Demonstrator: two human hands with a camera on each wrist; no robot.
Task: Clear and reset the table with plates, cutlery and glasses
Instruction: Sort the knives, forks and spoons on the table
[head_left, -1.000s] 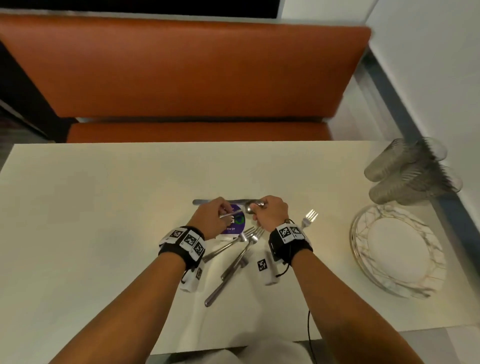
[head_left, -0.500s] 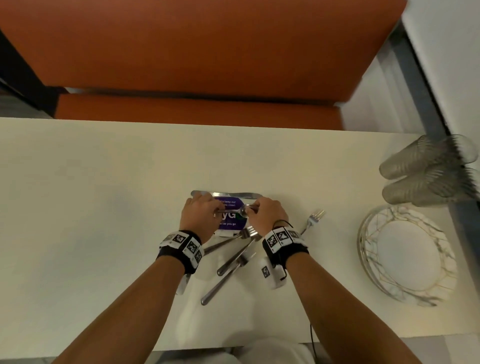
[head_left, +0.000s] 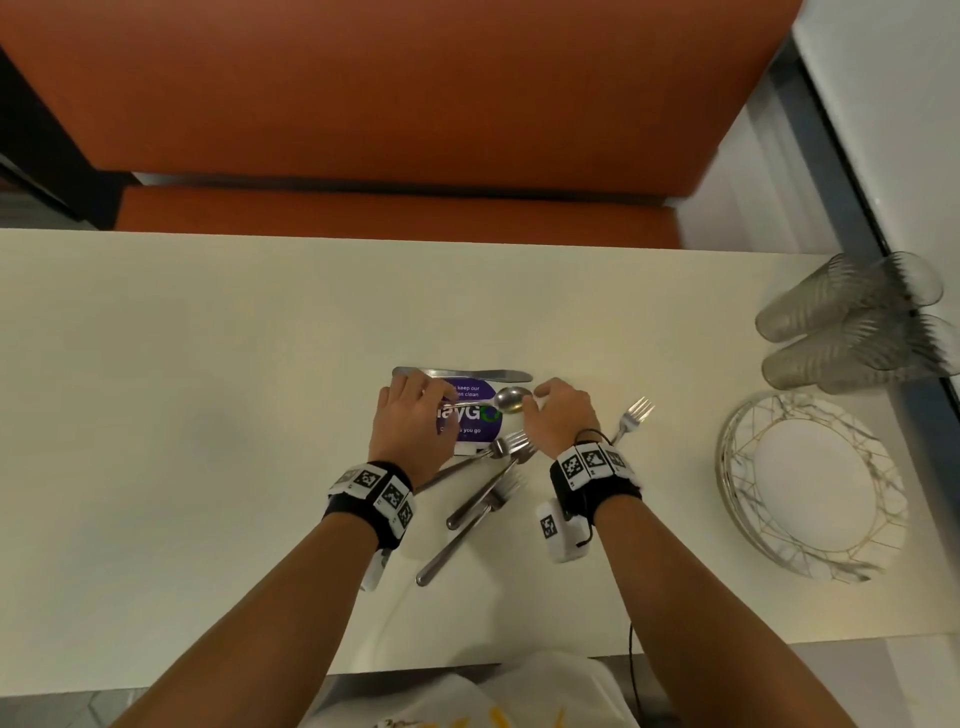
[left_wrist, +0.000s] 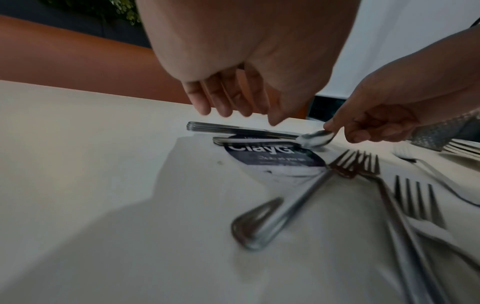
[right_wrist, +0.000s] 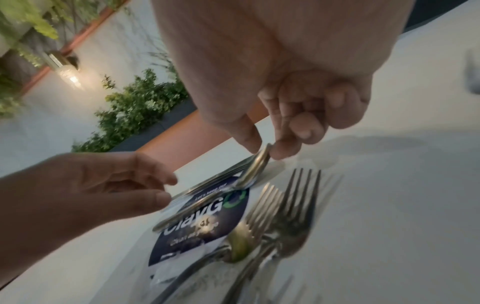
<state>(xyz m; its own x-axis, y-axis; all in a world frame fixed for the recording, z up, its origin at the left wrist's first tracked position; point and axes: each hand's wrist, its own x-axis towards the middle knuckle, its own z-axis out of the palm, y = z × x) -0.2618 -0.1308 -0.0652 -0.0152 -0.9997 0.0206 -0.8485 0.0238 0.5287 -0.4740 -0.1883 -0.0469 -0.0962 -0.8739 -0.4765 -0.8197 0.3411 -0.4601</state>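
A spoon (head_left: 511, 399) lies crosswise over a purple sticker (head_left: 480, 422) on the cream table (head_left: 208, 415), just in front of a knife (head_left: 462, 373). My right hand (head_left: 535, 400) pinches the spoon bowl (right_wrist: 259, 162) between thumb and forefinger. My left hand (head_left: 431, 395) hovers over the spoon handle (left_wrist: 246, 140) with fingers relaxed (left_wrist: 228, 107), holding nothing. Three forks (head_left: 498, 467) lie fanned out between my wrists. A stack of plates (head_left: 810, 483) and tumblers (head_left: 852, 322) stand at the right.
A lone fork (head_left: 631, 415) lies right of my right hand. An orange bench (head_left: 389, 104) runs along the table's far edge. A wall (head_left: 909, 130) closes the right side behind the glasses.
My left fingers were at the spoon handle and now hang loose above it. The right hand keeps its pinch on the bowl. The head view has tilted further down.
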